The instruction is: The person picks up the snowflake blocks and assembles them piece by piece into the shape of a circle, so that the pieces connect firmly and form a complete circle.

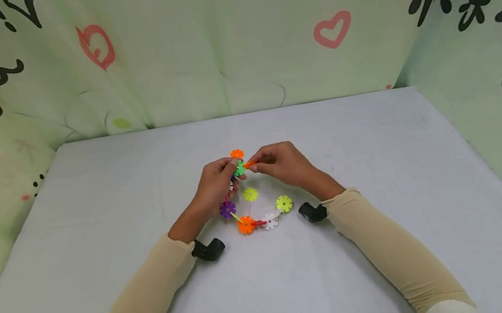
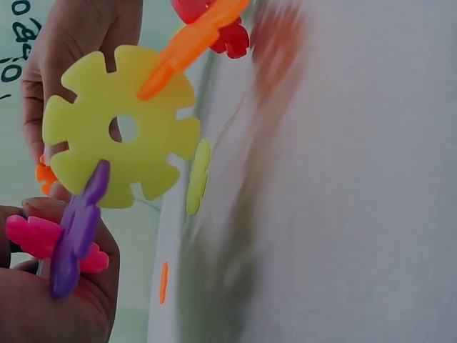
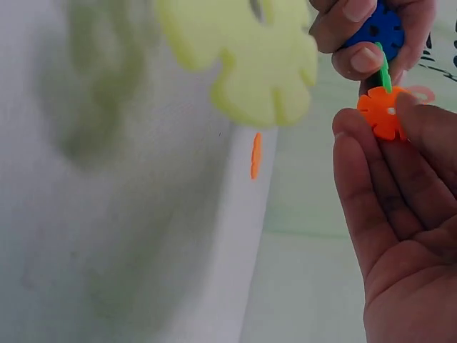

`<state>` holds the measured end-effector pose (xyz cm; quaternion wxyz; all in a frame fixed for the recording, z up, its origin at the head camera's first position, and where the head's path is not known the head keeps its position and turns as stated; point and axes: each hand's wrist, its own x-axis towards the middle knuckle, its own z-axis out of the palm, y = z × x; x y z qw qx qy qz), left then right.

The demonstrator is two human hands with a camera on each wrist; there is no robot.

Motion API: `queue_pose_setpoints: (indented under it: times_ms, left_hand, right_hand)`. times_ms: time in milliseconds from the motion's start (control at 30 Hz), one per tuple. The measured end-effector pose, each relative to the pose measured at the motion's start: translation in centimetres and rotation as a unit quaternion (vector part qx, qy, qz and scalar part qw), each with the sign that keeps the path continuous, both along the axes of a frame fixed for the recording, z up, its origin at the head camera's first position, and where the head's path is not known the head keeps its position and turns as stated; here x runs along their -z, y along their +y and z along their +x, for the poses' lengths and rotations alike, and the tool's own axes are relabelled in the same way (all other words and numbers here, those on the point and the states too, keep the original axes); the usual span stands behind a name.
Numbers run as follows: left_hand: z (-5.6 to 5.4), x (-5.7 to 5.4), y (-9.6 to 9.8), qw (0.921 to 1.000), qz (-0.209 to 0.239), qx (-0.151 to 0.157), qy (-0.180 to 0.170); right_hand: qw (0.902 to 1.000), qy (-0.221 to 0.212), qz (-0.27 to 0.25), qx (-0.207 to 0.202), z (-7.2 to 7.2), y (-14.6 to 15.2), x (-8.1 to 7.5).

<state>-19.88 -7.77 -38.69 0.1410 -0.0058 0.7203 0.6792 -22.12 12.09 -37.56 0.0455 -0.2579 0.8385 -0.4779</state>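
My left hand grips one end of a chain of slotted plastic discs, its fingers on a blue disc. A green disc stands out from the blue one. Between thumb and fingertips my right hand pinches an orange disc, its edge right at the green disc. The chain hangs below the left hand: a pink disc, a purple disc, a yellow disc, another orange disc, then red, white and yellow-green discs.
Beyond the hands lies a loose orange disc, and a loose yellow disc sits between the hands and the chain. A white cloth covers the table. Printed curtains stand at its back and sides.
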Motion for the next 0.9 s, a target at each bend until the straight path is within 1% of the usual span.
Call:
queue_pose_setpoints:
  times_ms: [67, 167, 300, 367, 500, 600, 700, 800, 900]
  left_hand:
    - [0.0, 0.0, 0.0, 1.0, -0.001, -0.002, 0.0]
    - [0.0, 0.0, 0.0, 1.0, 0.0, -0.002, 0.001]
    - [0.1, -0.1, -0.1, 1.0, 0.002, 0.008, 0.003]
    - [0.1, -0.1, -0.2, 0.9999, 0.0, 0.013, 0.005]
    - [0.3, 0.0, -0.5, 0.9997, -0.007, 0.025, -0.001]
    - [0.5, 0.2, -0.5, 0.9994, -0.007, 0.034, -0.003]
    - [0.7, 0.3, -0.3, 0.9997, -0.007, 0.019, 0.016]
    - [0.8, 0.2, 0.0, 0.9992, 0.001, -0.007, 0.039]
    - [1.0, 0.1, 0.2, 0.9989, 0.01, -0.026, 0.038]
  right_hand:
    - [0.9999, -0.015, -0.005, -0.006, 0.0, 0.1, 0.0]
    - [0.9987, -0.047, -0.018, -0.009, 0.0, 0.4, 0.0]
    - [0.9963, -0.079, -0.034, -0.01, 0.0, 0.4, 0.0]
    - [0.9955, -0.088, -0.034, -0.009, 0.0, 0.3, -0.1]
    - [0.9939, -0.107, -0.024, -0.002, 0.2, 0.0, -0.2]
    - [0.9934, -0.114, -0.017, 0.0, 0.2, -0.2, -0.2]
    - [0.9934, -0.111, -0.026, -0.007, 0.1, -0.3, -0.4]
    - [0.9937, -0.109, -0.027, -0.005, -0.1, -0.4, -0.7]
    - [0.9934, -0.112, -0.023, -0.004, -0.2, -0.4, -1.1]
